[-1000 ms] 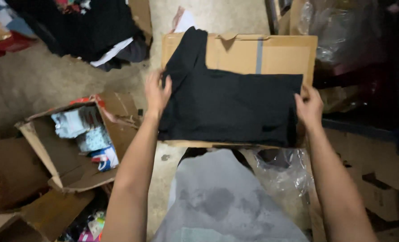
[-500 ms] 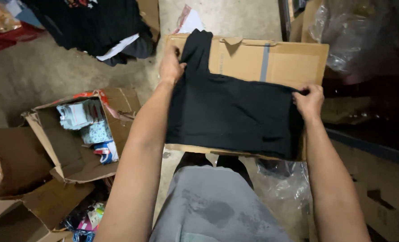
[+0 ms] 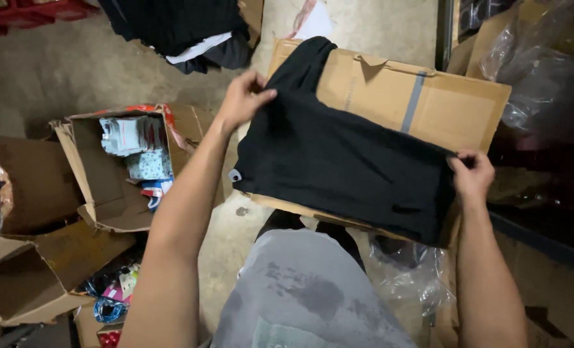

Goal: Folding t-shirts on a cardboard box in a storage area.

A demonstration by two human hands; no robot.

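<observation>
at the far left, open cardboard boxes (image 3: 22, 283) sit on the floor, brown flaps folded outward. just right of them an open box (image 3: 116, 174) holds small packets in white, pale blue and red. below it, near the bottom edge, a heap of bright packets (image 3: 113, 296) in pink and blue shows between the boxes. at the top, a pile of dark clothes (image 3: 177, 26) with a strip of white cloth lies on the concrete floor (image 3: 61, 77).

the left hand (image 3: 242, 100) reaches forward from a bare forearm and grips the upper left edge of the black garment (image 3: 338, 161); the thumb lies on top of the cloth and the fingers curl under it, pinching the fabric. the garment is spread flat on a flattened cardboard sheet (image 3: 422, 103) that lies in front of the person, with one narrow part of the cloth running up toward the sheet's top left corner. a small pale tag shows at the garment's lower left corner. a strip of grey tape runs across the cardboard.

the right hand (image 3: 473, 175) holds the garment's right edge, fingers bent and pressed together over the cloth with the thumb on top, pinching it. below the garment the person's grey shirt (image 3: 306, 296) fills the bottom middle. crumpled clear plastic (image 3: 538, 71) lies at the top right, and more clear plastic (image 3: 409, 277) beneath the sheet's right end.
</observation>
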